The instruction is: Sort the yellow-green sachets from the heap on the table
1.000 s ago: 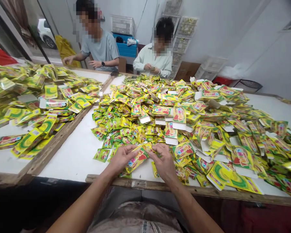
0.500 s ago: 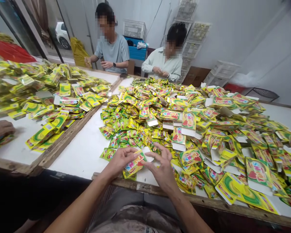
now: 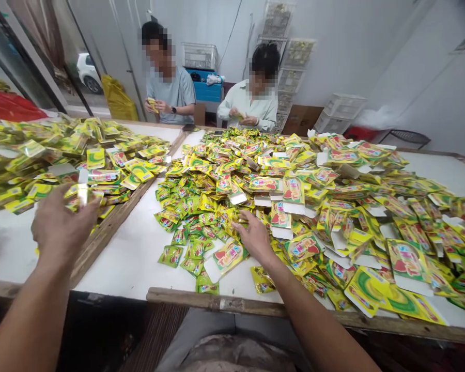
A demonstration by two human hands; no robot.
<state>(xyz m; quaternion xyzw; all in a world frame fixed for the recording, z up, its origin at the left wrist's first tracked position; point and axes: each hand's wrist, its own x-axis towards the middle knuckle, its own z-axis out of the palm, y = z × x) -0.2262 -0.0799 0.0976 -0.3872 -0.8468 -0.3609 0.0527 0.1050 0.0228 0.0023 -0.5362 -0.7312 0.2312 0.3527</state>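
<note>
My left hand [image 3: 64, 222] is over the left pile, thumb and fingers curved around what looks like a small candy box [image 3: 83, 195]. Only its pale, shiny end shows between the fingers, and the hand hides the rest. My right hand [image 3: 253, 235] reaches over the small candy packets [image 3: 199, 227], fingers spread and holding nothing visible. Beside it on the white tabletop lies a yellow-green box [image 3: 230, 256] with a red fruit picture, its white flap open toward the lower left. Right of my hand rises a heap of similar boxes [image 3: 302, 245], many with open white flaps.
A wooden strip [image 3: 112, 227] divides the table. Left of it is a pile of yellow boxes [image 3: 34, 155]. A wooden rim [image 3: 217, 302] runs along the front edge. Two people [image 3: 170, 93] sit across the table, handling small items. Plastic crates [image 3: 290, 57] stack behind them.
My hands have separated from the box they both held. My left hand has swung left over the other pile. My right hand's fingers have spread. A box with an open flap now shows on the table.
</note>
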